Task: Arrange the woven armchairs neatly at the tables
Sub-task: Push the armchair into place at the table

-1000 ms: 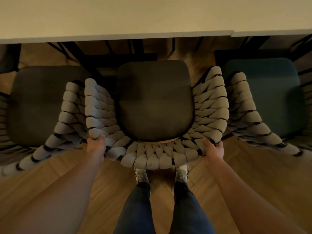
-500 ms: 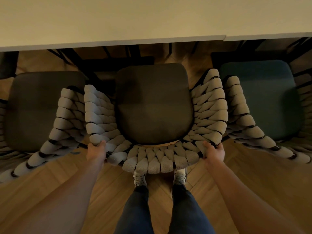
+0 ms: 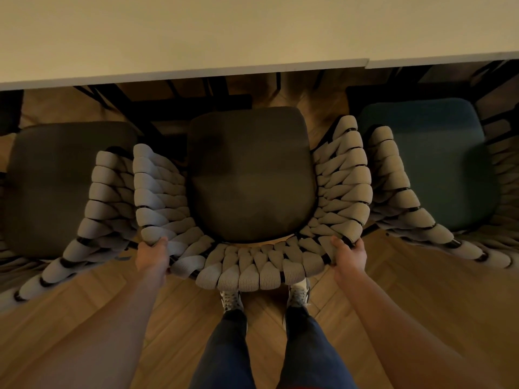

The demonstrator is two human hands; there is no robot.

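Head view: looking straight down over the back of a woven armchair at a table edge.
Middle armchair (image 3: 252, 175): dark seat cushion ringed by thick grey woven bands; its front faces the pale table (image 3: 196, 32), with the front of the cushion just short of the table edge.
Left hand (image 3: 153, 255): grips the woven back rim at its left rear corner, fingers curled over the top of a band, thumb side toward the seat.
Right hand (image 3: 349, 254): grips the rim at the right rear corner, fingers wrapped over the bands and out of sight beyond them.
Left armchair (image 3: 67, 186): same weave, dark cushion, just beside the middle one; their woven arms run side by side, and I cannot tell whether they touch.
Right armchair (image 3: 432, 164): teal cushion, its woven arm close against the middle chair's right arm.
Second table (image 3: 449, 26): butts against the first at a seam above the right chair.
Person: stands directly behind the middle chair, dark trousers, light sneakers (image 3: 231, 300) partly tucked under the chair back.
Floor (image 3: 393, 290): wooden boards in a herringbone pattern.
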